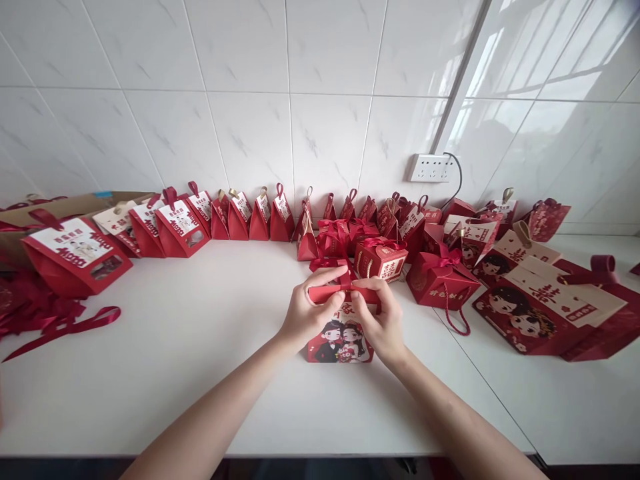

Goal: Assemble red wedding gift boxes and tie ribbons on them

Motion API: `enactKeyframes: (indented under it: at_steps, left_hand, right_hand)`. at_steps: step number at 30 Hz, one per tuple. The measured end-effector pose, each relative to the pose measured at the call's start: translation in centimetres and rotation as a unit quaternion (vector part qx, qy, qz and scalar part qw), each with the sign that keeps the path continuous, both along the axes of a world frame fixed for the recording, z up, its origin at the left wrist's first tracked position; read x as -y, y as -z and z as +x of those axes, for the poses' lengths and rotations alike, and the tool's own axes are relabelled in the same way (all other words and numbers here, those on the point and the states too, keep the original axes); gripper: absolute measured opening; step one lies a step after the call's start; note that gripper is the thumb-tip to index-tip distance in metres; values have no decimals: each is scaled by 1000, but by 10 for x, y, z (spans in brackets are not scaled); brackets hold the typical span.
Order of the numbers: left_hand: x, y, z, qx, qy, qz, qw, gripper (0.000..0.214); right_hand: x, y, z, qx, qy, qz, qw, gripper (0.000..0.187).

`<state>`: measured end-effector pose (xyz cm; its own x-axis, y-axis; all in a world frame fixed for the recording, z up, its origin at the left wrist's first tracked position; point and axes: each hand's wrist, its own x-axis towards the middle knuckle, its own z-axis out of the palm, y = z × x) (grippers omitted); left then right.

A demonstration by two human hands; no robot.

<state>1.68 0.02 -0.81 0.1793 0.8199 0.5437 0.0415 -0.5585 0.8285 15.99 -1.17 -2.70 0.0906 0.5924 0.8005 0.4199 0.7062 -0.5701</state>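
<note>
In the middle of the white table stands a red gift box (340, 343) with a cartoon bride and groom on its front. A red ribbon (346, 279) rises from its folded top edge. My left hand (314, 307) is closed in a pinch at the ribbon's base, its thumb and forefinger against the box's top. From the other side my right hand (381, 320) pinches at the same place, the fingertips of both hands almost meeting. Exactly how the ribbon runs between the fingers is partly hidden.
Several finished-looking red boxes (183, 227) line the tiled wall. Square boxes with bows (443, 280) stand just beyond my right hand, and larger bride-and-groom boxes (540, 307) at right. Loose red ribbons (45, 313) lie at left by a cardboard carton (125, 197). A power strip (430, 168) is on the wall.
</note>
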Motion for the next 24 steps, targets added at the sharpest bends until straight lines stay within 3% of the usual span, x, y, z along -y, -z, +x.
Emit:
enactKeyframes:
  at_steps: [7,24]
  left_hand:
    - [-3,1,0,-5,-3,0,1000,37]
    - [-1,-1,0,-5,14,2,1000,37]
  right_hand:
    - [1,-2,-1,-16,-26,-45,999,6]
    - [-1,-1,-1,-29,-24,-15,999,2]
